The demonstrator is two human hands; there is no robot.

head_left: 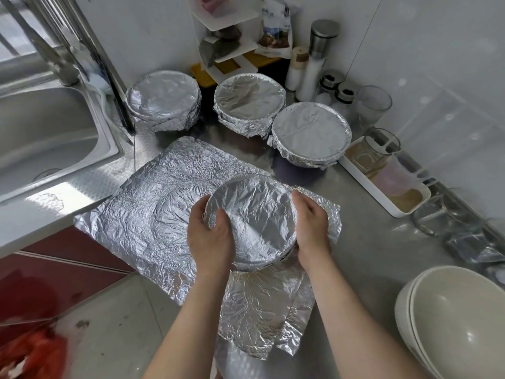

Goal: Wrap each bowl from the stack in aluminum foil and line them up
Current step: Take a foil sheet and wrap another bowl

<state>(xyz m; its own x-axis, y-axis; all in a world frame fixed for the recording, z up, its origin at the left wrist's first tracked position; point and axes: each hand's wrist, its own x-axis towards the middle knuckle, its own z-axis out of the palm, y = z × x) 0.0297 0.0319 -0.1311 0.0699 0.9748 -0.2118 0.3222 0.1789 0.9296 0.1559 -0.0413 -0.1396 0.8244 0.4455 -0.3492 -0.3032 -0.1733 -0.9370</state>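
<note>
Left hand (210,236) and right hand (311,228) grip opposite edges of the foil-covered bowl (254,220); bare steel counter (369,242) lies right of both.

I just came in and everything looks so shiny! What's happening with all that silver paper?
A person is wrapping bowls in aluminum foil. The left hand and right hand hold a foil-covered bowl from either side, above loose foil sheets spread on the steel counter. Three wrapped bowls sit lined up at the back. A stack of bare bowls waits at the near right.
</note>
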